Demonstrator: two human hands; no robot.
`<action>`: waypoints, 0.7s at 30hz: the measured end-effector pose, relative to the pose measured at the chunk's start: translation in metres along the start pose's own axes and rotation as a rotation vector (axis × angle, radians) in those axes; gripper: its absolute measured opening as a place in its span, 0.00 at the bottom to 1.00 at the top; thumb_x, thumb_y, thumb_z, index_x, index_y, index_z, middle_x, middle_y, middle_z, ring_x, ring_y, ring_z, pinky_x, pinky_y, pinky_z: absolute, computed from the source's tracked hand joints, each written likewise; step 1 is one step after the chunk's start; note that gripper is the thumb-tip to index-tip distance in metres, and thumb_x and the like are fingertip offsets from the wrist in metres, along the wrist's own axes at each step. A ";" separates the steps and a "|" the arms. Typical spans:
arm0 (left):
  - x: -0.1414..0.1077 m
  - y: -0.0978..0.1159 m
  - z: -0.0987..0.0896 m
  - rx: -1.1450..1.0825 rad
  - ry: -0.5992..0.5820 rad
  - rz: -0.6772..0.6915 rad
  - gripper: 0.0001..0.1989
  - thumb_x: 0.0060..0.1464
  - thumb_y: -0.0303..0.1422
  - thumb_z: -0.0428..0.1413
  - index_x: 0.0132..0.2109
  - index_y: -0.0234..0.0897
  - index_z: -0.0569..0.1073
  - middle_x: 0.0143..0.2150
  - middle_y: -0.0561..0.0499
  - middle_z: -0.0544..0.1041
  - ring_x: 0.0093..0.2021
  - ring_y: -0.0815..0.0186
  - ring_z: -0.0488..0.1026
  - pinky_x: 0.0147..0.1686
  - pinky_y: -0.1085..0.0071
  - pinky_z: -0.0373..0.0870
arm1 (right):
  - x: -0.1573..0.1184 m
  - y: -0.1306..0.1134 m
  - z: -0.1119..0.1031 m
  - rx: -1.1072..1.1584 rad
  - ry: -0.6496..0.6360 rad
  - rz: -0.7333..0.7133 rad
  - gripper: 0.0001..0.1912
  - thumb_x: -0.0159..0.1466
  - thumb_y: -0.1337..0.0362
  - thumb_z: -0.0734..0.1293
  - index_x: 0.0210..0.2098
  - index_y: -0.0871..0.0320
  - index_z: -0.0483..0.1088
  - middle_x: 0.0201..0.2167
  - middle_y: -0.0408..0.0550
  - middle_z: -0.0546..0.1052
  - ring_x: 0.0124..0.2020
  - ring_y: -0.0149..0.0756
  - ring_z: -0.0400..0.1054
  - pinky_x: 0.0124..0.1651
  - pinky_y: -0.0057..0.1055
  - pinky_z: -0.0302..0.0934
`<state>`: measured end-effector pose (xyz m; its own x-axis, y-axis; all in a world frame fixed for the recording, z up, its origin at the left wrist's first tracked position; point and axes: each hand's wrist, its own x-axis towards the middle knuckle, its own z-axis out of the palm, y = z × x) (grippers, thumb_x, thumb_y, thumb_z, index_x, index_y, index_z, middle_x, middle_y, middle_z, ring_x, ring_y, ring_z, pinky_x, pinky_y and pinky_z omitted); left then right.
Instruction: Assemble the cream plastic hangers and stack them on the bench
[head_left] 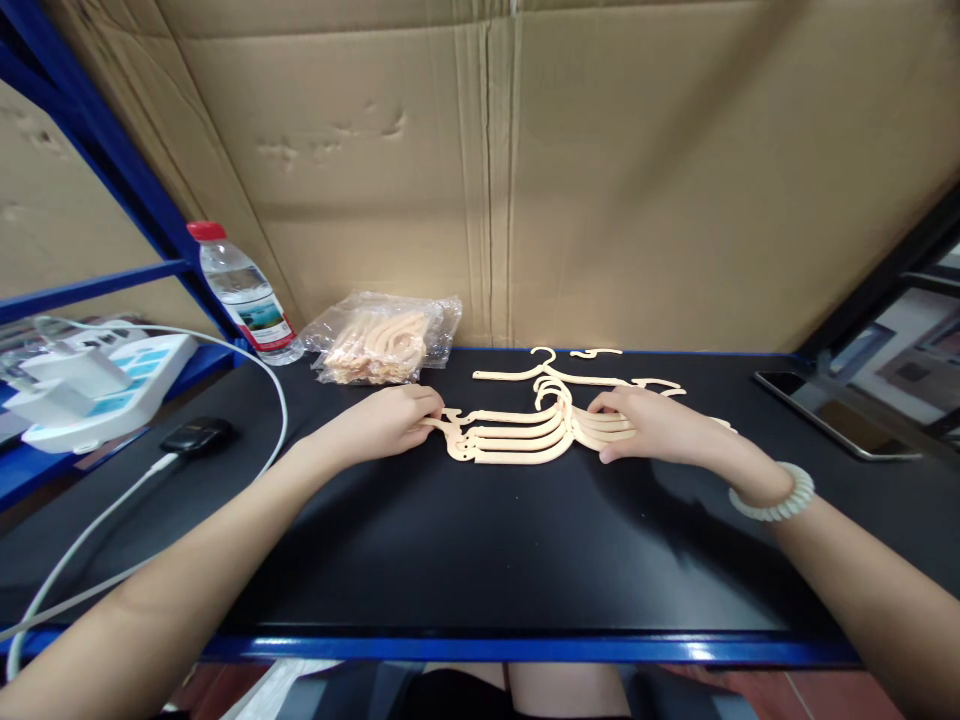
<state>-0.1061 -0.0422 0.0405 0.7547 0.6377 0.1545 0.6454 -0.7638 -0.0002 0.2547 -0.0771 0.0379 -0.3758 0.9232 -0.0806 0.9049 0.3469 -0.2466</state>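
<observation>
Several cream plastic hangers (pixel 520 442) lie in a nested row at the middle of the black table, their hooks bunched together. At their left end, my left hand (pixel 401 415) is closed on small cream hook-shaped pieces (pixel 455 437), fingers pinched. My right hand (pixel 645 425) rests over the right arms of the hangers, its thumb and fingers closed around them. Behind the row lies another hanger (pixel 510 375) with its hook pointing away. A loose small cream piece (pixel 598 352) sits near the back edge; others lie partly behind my right hand.
A clear plastic bag of cream parts (pixel 386 340) stands at the back left beside a water bottle (pixel 251 300). Further left are a white power strip (pixel 142 385), a black plug-like device (pixel 196 435) and white cables. A phone (pixel 832 415) lies at the right. Cardboard (pixel 637 180) walls the back.
</observation>
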 end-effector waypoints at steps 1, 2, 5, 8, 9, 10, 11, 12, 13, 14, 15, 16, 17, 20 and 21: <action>0.000 0.000 -0.001 -0.007 -0.011 0.004 0.10 0.55 0.26 0.51 0.40 0.37 0.75 0.41 0.47 0.78 0.41 0.63 0.76 0.42 0.71 0.71 | 0.000 0.000 0.000 -0.003 -0.001 0.000 0.29 0.52 0.56 0.74 0.50 0.60 0.71 0.45 0.54 0.76 0.47 0.51 0.69 0.44 0.38 0.61; -0.001 0.000 -0.002 -0.014 -0.028 0.012 0.10 0.55 0.26 0.50 0.41 0.37 0.75 0.41 0.47 0.78 0.41 0.62 0.76 0.42 0.71 0.71 | 0.000 0.000 0.000 -0.007 -0.003 0.000 0.29 0.52 0.56 0.74 0.50 0.60 0.71 0.45 0.54 0.76 0.47 0.51 0.69 0.44 0.38 0.61; -0.001 -0.001 -0.004 -0.031 -0.060 0.022 0.11 0.56 0.27 0.49 0.41 0.37 0.75 0.42 0.47 0.78 0.42 0.62 0.76 0.43 0.71 0.71 | 0.000 0.001 0.001 -0.007 -0.005 -0.010 0.28 0.52 0.56 0.73 0.50 0.60 0.71 0.44 0.54 0.76 0.46 0.51 0.69 0.43 0.39 0.62; -0.001 -0.001 -0.006 -0.048 -0.067 0.020 0.11 0.56 0.28 0.49 0.41 0.38 0.75 0.42 0.47 0.78 0.42 0.62 0.76 0.43 0.71 0.71 | 0.000 0.005 0.003 0.011 0.012 -0.018 0.30 0.51 0.55 0.74 0.51 0.60 0.71 0.45 0.55 0.76 0.47 0.52 0.70 0.45 0.40 0.63; -0.001 -0.001 -0.006 -0.052 -0.067 0.016 0.11 0.56 0.28 0.49 0.41 0.38 0.76 0.42 0.47 0.79 0.42 0.62 0.76 0.43 0.71 0.71 | -0.001 0.006 0.003 0.022 0.039 -0.017 0.31 0.50 0.54 0.75 0.51 0.60 0.71 0.46 0.56 0.75 0.47 0.52 0.70 0.46 0.41 0.63; -0.001 -0.001 -0.006 -0.053 -0.066 0.013 0.11 0.56 0.28 0.49 0.41 0.38 0.76 0.42 0.47 0.79 0.42 0.62 0.76 0.43 0.70 0.71 | -0.001 0.006 0.003 0.037 0.091 -0.017 0.31 0.51 0.54 0.75 0.51 0.60 0.71 0.48 0.57 0.75 0.48 0.52 0.70 0.48 0.42 0.64; -0.001 0.000 -0.006 -0.052 -0.066 0.009 0.11 0.56 0.28 0.49 0.41 0.38 0.76 0.42 0.47 0.79 0.42 0.62 0.76 0.43 0.70 0.71 | -0.001 0.005 0.003 0.051 0.167 -0.029 0.29 0.53 0.53 0.74 0.51 0.60 0.71 0.49 0.57 0.75 0.49 0.52 0.69 0.49 0.43 0.63; -0.001 0.000 -0.006 -0.050 -0.064 0.004 0.11 0.56 0.28 0.49 0.41 0.38 0.76 0.42 0.47 0.79 0.42 0.62 0.76 0.43 0.70 0.71 | -0.001 0.002 0.003 0.060 0.260 -0.060 0.26 0.55 0.53 0.72 0.50 0.59 0.72 0.49 0.56 0.75 0.50 0.52 0.69 0.51 0.44 0.63; -0.001 0.000 -0.005 -0.047 -0.062 -0.003 0.11 0.56 0.28 0.49 0.41 0.38 0.76 0.42 0.47 0.79 0.42 0.62 0.76 0.43 0.70 0.71 | -0.001 -0.003 0.003 0.065 0.352 -0.107 0.22 0.59 0.54 0.70 0.49 0.58 0.72 0.49 0.55 0.75 0.50 0.50 0.69 0.52 0.45 0.62; -0.001 0.000 -0.005 -0.044 -0.060 -0.010 0.11 0.56 0.28 0.49 0.41 0.38 0.76 0.42 0.47 0.79 0.42 0.62 0.77 0.43 0.70 0.71 | -0.001 -0.010 0.004 0.064 0.427 -0.167 0.18 0.62 0.55 0.67 0.48 0.57 0.72 0.48 0.55 0.76 0.50 0.49 0.69 0.53 0.45 0.61; -0.002 0.001 -0.005 -0.041 -0.056 -0.017 0.11 0.56 0.28 0.49 0.41 0.38 0.76 0.42 0.47 0.79 0.42 0.62 0.77 0.42 0.70 0.71 | 0.000 -0.018 0.005 0.055 0.471 -0.243 0.15 0.65 0.57 0.65 0.48 0.57 0.72 0.47 0.54 0.76 0.50 0.48 0.68 0.54 0.46 0.60; -0.002 0.001 -0.005 -0.037 -0.053 -0.024 0.11 0.56 0.28 0.49 0.41 0.38 0.76 0.42 0.47 0.79 0.42 0.62 0.77 0.42 0.71 0.72 | 0.001 -0.028 0.008 0.050 0.472 -0.308 0.14 0.66 0.58 0.64 0.48 0.57 0.72 0.46 0.54 0.76 0.51 0.47 0.67 0.54 0.46 0.60; -0.002 0.001 -0.005 -0.032 -0.051 -0.029 0.11 0.56 0.28 0.49 0.41 0.39 0.76 0.42 0.47 0.79 0.42 0.62 0.77 0.42 0.71 0.72 | 0.002 -0.038 0.011 0.042 0.441 -0.358 0.15 0.67 0.57 0.64 0.49 0.57 0.72 0.46 0.54 0.76 0.52 0.47 0.66 0.54 0.46 0.60; -0.002 0.001 -0.005 -0.008 -0.062 -0.033 0.11 0.56 0.28 0.49 0.41 0.38 0.75 0.45 0.46 0.79 0.43 0.61 0.77 0.42 0.70 0.72 | 0.009 -0.063 0.025 -0.041 0.349 -0.486 0.26 0.63 0.52 0.68 0.56 0.59 0.68 0.49 0.57 0.76 0.56 0.51 0.62 0.58 0.49 0.56; -0.002 0.001 -0.005 -0.001 -0.067 -0.034 0.11 0.56 0.28 0.49 0.41 0.37 0.75 0.46 0.46 0.79 0.44 0.60 0.77 0.42 0.69 0.72 | 0.012 -0.068 0.029 -0.076 0.333 -0.507 0.29 0.63 0.50 0.68 0.58 0.60 0.66 0.52 0.58 0.74 0.57 0.52 0.60 0.59 0.50 0.55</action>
<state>-0.1072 -0.0449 0.0450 0.7383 0.6687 0.0878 0.6710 -0.7415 0.0052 0.1829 -0.0949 0.0259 -0.6920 0.6379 0.3380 0.6459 0.7562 -0.1047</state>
